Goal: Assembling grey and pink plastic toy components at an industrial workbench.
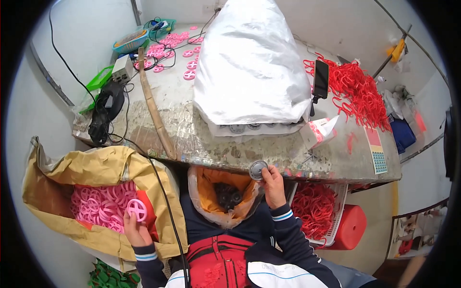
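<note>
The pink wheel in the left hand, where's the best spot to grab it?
Grab the pink wheel by its thin outer rim, coming from below as the left hand does. It is a flat ring with crossed spokes and open gaps, held upright above the sack of pink wheels, so fingers can pinch the lower edge. The right hand holds a grey disc by its edge too.

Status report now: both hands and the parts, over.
Left hand holds pink plastic wheel above brown sack. Right hand holds grey round disc at table edge. Nothing blocking.
</note>
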`<state>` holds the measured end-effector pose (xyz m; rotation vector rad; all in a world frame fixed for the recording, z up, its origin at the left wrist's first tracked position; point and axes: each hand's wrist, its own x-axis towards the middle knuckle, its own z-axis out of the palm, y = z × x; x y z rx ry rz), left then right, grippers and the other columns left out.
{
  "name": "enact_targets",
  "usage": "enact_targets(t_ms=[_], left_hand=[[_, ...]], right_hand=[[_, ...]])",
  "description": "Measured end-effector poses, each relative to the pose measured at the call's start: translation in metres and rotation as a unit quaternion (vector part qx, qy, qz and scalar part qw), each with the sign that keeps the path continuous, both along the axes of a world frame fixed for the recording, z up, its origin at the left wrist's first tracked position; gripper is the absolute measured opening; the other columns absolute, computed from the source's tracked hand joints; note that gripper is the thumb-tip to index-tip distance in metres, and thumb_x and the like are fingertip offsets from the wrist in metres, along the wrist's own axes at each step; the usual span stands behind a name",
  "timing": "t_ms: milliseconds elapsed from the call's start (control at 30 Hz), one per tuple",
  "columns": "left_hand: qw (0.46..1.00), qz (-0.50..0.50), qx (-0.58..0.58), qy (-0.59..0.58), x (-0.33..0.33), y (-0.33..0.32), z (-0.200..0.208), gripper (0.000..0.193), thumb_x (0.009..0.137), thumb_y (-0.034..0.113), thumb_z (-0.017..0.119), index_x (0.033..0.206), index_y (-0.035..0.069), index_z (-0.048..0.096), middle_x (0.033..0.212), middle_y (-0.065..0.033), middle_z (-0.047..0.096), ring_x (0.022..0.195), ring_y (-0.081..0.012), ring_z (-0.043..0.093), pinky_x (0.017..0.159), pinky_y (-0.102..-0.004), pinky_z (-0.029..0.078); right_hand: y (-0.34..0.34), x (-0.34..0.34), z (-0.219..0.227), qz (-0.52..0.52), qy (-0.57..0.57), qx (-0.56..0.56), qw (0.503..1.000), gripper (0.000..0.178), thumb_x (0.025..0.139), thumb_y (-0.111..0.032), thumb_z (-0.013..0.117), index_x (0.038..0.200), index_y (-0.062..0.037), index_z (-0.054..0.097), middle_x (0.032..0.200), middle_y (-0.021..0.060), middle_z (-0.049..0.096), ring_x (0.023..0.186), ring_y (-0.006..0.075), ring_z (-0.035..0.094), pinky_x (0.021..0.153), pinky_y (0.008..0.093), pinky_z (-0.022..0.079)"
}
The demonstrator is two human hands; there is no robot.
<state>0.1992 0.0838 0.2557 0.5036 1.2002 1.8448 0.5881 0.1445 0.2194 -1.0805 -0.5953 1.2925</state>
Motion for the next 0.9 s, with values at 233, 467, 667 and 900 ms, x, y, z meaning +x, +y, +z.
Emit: enact_targets(t_ms=[233, 467, 667, 900], left_hand=[[0.946, -0.059, 0.037, 0.317, 0.058, -0.034, 0.002, 0.014, 0.082, 0.0, 0.047, 0.096, 0.002, 0.046, 0.094, -0.0089, 0.047, 0.082, -0.0145, 0.048, 0.073, -0.0265, 0.044], [0.901, -0.409, -0.144, 0.015, 0.139, 0.02, -0.046, 0.017, 0.086, 0.01, 0.056, 0.097, 0.004, 0.043, 0.083, -0.0036, 0.051, 0.067, -0.0106, 0.055, 0.06, -0.0209, 0.046], [0.898, -0.417, -0.085, -0.114, 0.184, 0.064, -0.036, 0.022, 0.09, 0.016, 0.051, 0.107, 0.004, 0.042, 0.099, -0.0081, 0.054, 0.094, -0.0179, 0.057, 0.08, -0.0334, 0.05], [0.877, -0.458, -0.068, -0.128, 0.199, 0.055, -0.026, 0.028, 0.088, 0.018, 0.054, 0.112, 0.005, 0.045, 0.105, -0.0056, 0.054, 0.096, -0.0157, 0.056, 0.087, -0.0336, 0.047]], right_hand=[[-0.008, -0.023, -0.003, 0.045, -0.019, -0.003, 0.999, 0.031, 0.086, -0.016, 0.058, 0.114, -0.0038, 0.051, 0.09, -0.0011, 0.058, 0.075, 0.006, 0.055, 0.064, 0.0199, 0.044], [-0.01, -0.035, 0.011, 0.072, -0.063, 0.045, 0.994, 0.026, 0.085, -0.009, 0.058, 0.109, -0.0028, 0.052, 0.094, -0.0001, 0.057, 0.084, 0.0071, 0.052, 0.075, 0.0203, 0.041], [-0.02, -0.043, 0.012, 0.039, -0.102, 0.071, 0.992, 0.024, 0.083, -0.004, 0.059, 0.106, -0.0019, 0.053, 0.092, 0.0006, 0.058, 0.083, 0.0071, 0.054, 0.074, 0.021, 0.043], [-0.023, -0.038, 0.014, 0.02, -0.169, 0.09, 0.981, 0.026, 0.082, -0.005, 0.061, 0.106, -0.0015, 0.052, 0.09, 0.0015, 0.056, 0.082, 0.0081, 0.052, 0.073, 0.0208, 0.042]])
